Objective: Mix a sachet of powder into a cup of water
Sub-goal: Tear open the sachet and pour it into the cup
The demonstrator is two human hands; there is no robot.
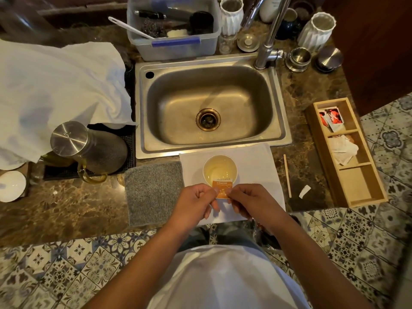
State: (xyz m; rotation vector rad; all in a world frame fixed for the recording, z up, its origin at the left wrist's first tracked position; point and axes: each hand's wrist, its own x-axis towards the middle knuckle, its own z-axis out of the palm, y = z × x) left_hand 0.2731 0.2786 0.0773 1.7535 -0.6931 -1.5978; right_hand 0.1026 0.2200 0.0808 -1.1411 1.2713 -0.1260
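While both hands (196, 202) (247, 201) pinched the sachet (222, 188) at cup's (219, 169) 6 o'clock, it looked light, floppy; grip best w/ top corners.

Sink (142, 108) behind cup (219, 169)

A brown marble-patterned stone table (66, 204) fills the upper and middle part of the frame, with a rectangular stainless steel sink (209, 105) set in its centre. Below it lies a floor of blue and white patterned tiles (78, 268). A dark brown wooden panel (379, 41) stands at upper right.
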